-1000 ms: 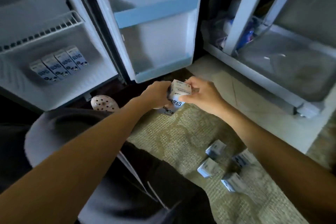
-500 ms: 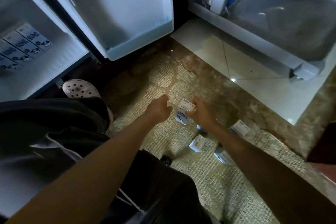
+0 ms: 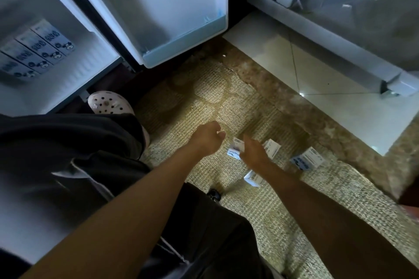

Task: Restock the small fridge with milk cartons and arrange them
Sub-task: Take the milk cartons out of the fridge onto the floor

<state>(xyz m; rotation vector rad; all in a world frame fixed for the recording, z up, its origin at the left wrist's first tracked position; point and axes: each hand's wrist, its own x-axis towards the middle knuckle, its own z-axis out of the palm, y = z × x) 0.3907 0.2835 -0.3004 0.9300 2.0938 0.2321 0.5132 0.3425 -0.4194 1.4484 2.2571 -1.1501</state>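
My right hand (image 3: 252,153) grips a small white milk carton (image 3: 235,149) low over the woven mat (image 3: 204,97). Just to its left, my left hand (image 3: 207,137) is curled into a fist and holds nothing that I can see. Three more cartons lie on the mat near my right wrist: one (image 3: 272,148) just beyond it, one (image 3: 307,161) further right, one (image 3: 252,179) partly under my forearm. The small fridge (image 3: 74,75) stands open at the upper left, with several cartons (image 3: 36,52) lying side by side on its floor.
The fridge door (image 3: 158,18) hangs open above the mat, its lower shelf bare. A white perforated clog (image 3: 108,104) and my dark-clothed knee lie between me and the fridge. A white frame (image 3: 340,47) with a grey panel stands on the tiled floor (image 3: 317,88) at the right.
Both hands dropped from in front of the fridge door down to the mat. My left hand let go of the carton, which stays in my right hand. The view tilted downward.
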